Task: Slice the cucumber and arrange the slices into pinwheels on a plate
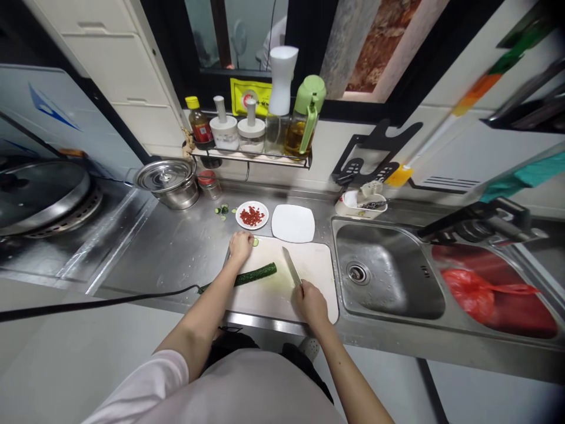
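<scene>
A white cutting board (309, 259) lies on the steel counter in front of me. On it rests a long green cucumber (253, 274), lying across the board's left part. My right hand (312, 303) is closed around the handle of a knife (291, 266), whose blade points away from me over the board. My left hand (241, 245) sits at the board's far left corner with fingers curled, beside a small cucumber slice (255, 241); what it holds, if anything, is hidden.
Behind the board are a plate of chopped red chili (252, 215) and a bare white plate (293, 223). A steel pot (168, 182) stands at left, a sink (384, 271) at right, with a red bag (474, 291) in the far basin. Condiment bottles fill a shelf (249, 154).
</scene>
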`<action>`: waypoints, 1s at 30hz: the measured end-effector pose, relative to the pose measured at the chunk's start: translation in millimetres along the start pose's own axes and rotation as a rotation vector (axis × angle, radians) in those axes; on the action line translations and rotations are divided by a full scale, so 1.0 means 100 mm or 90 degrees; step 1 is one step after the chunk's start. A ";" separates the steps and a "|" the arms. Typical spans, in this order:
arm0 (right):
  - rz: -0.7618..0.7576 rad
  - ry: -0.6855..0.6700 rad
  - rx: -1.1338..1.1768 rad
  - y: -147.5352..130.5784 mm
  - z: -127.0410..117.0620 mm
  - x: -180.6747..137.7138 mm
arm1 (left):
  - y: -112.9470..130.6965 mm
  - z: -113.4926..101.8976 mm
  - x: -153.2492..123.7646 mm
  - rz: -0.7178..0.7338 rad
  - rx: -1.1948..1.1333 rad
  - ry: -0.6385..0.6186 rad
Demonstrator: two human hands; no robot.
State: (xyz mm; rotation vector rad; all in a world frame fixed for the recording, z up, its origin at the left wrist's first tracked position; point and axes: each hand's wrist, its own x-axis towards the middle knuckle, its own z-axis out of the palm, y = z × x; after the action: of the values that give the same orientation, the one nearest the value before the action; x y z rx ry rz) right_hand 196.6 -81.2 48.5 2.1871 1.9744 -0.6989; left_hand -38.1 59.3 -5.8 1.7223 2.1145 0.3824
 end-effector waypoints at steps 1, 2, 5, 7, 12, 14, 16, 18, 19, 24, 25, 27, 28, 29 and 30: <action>0.002 0.000 0.003 0.00 0.00 0.00 | 0.00 0.00 -0.01 0.009 0.006 0.005; 0.004 -0.001 0.005 0.00 -0.01 0.00 | 0.00 0.00 -0.01 0.018 0.011 0.010; 0.005 -0.003 0.007 0.01 -0.01 0.01 | 0.01 0.00 -0.04 0.030 0.018 0.025; 0.004 -0.003 0.006 0.01 -0.01 0.01 | 0.01 0.01 -0.05 0.030 0.018 0.036; 0.011 -0.018 -0.011 0.00 -0.02 0.02 | 0.01 0.01 -0.05 0.009 -0.009 0.059; 0.015 -0.027 -0.015 -0.01 -0.02 0.02 | 0.00 -0.01 -0.07 -0.016 -0.046 0.083; 0.016 -0.029 -0.009 -0.02 -0.02 0.03 | -0.04 -0.04 -0.12 -0.044 -0.093 0.135; 0.009 -0.030 0.000 -0.02 -0.02 0.03 | -0.08 -0.08 -0.22 -0.057 -0.137 0.186; 0.003 -0.032 0.003 -0.02 -0.02 0.04 | -0.10 -0.09 -0.29 -0.052 -0.152 0.197; -0.022 -0.055 -0.017 -0.03 -0.02 0.07 | -0.14 -0.07 -0.76 0.132 -0.160 0.115; -0.026 -0.057 -0.022 -0.04 -0.02 0.08 | -0.13 -0.05 -0.84 0.181 -0.156 0.095; -0.028 -0.058 -0.032 -0.05 -0.02 0.08 | -0.10 0.00 -0.98 0.249 -0.144 0.065; -0.027 -0.059 -0.034 -0.06 -0.02 0.08 | -0.08 0.02 -1.02 0.273 -0.138 0.052; -0.028 -0.061 -0.035 -0.06 -0.02 0.08 | -0.06 0.05 -1.05 0.291 -0.132 0.043; -0.028 -0.062 -0.034 -0.07 -0.01 0.08 | -0.03 0.07 -1.07 0.305 -0.127 0.036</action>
State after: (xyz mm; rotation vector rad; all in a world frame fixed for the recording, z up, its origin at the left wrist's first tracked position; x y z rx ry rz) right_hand 191.0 -72.2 47.7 2.0454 1.9757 -0.7349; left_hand -19.1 -46.5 -0.6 2.1001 1.6111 0.7534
